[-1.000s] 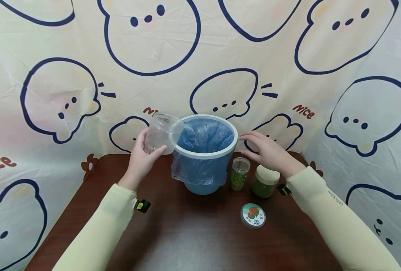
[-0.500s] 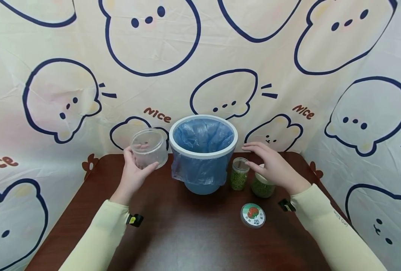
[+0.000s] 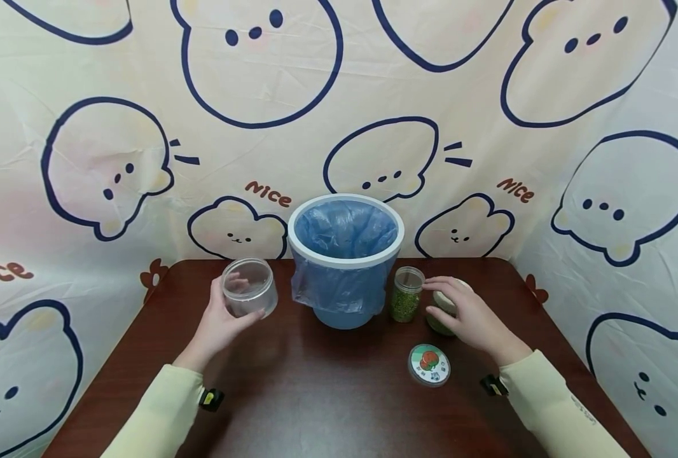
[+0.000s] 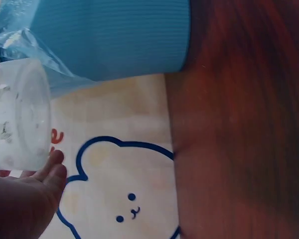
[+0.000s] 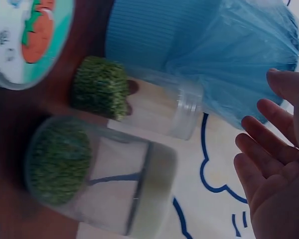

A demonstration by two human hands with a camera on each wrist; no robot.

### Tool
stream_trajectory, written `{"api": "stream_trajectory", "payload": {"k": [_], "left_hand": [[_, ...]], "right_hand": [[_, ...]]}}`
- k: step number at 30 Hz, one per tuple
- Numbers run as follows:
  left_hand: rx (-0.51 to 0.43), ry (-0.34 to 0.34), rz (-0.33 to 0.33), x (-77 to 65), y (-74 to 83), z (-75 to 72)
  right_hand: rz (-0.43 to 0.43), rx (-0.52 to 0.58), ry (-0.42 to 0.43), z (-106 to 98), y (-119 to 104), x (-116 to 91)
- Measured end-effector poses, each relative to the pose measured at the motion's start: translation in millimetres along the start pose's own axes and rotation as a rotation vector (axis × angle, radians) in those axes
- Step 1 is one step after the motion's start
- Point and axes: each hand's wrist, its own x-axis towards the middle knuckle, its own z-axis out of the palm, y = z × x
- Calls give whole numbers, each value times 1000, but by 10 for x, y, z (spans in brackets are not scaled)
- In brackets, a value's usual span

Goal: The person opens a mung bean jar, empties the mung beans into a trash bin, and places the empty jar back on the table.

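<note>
My left hand (image 3: 223, 326) grips a clear plastic jar (image 3: 250, 289) round its side, left of the bin. In the left wrist view that jar (image 4: 22, 114) is off the tabletop, with small specks on its wall. My right hand (image 3: 473, 315) hovers with relaxed fingers over the lidded jar (image 3: 441, 323), which it partly hides in the head view. In the right wrist view, the hand (image 5: 276, 149) stands apart from that cream-lidded jar (image 5: 60, 164) of green granules. Beside it stands a narrower lidless jar (image 3: 406, 302), partly filled with green granules.
A blue bin (image 3: 341, 318) with a white rim and blue bag stands at the back centre. A round lid (image 3: 428, 364) with a tomato picture lies in front of the jars. The brown table (image 3: 327, 394) meets a patterned cloth (image 3: 293, 159) behind.
My left hand has brought the clear jar from beside the bin's rim down and to the left, turning it from tilted to nearly upright. My right hand has lowered from the bin rim toward the jars.
</note>
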Motion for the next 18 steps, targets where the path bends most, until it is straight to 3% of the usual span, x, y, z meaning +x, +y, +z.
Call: {"api": "stream_trajectory", "payload": {"k": [5, 18], "left_hand": [[63, -29, -50, -44, -150, -27], [240, -79, -89, -166, -535, -88]], "right_hand": [[12, -13, -12, 95, 60, -111], [26, -13, -56, 298, 154, -330]]}}
